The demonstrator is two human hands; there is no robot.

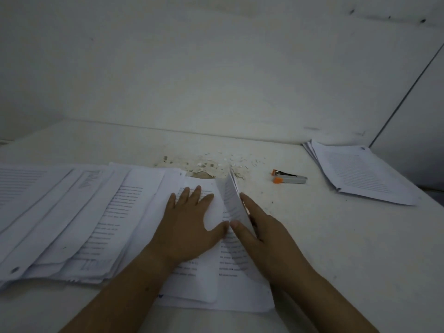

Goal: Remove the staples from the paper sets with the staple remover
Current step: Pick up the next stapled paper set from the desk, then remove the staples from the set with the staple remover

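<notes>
My two hands meet over one paper set (pixel 230 260) lying in front of me on the white tabletop (pixel 336 236). My left hand (pixel 189 219) presses flat on it, fingers spread. My right hand (pixel 266 236) pinches its lifted pages (pixel 231 198) between thumb and fingers, standing them on edge. One orange-and-grey staple remover (pixel 289 177) lies untouched further back on the right. One fanned pile of sheets (pixel 60 212) sits to the left, and one smaller stack (pixel 360 174) at far right.
</notes>
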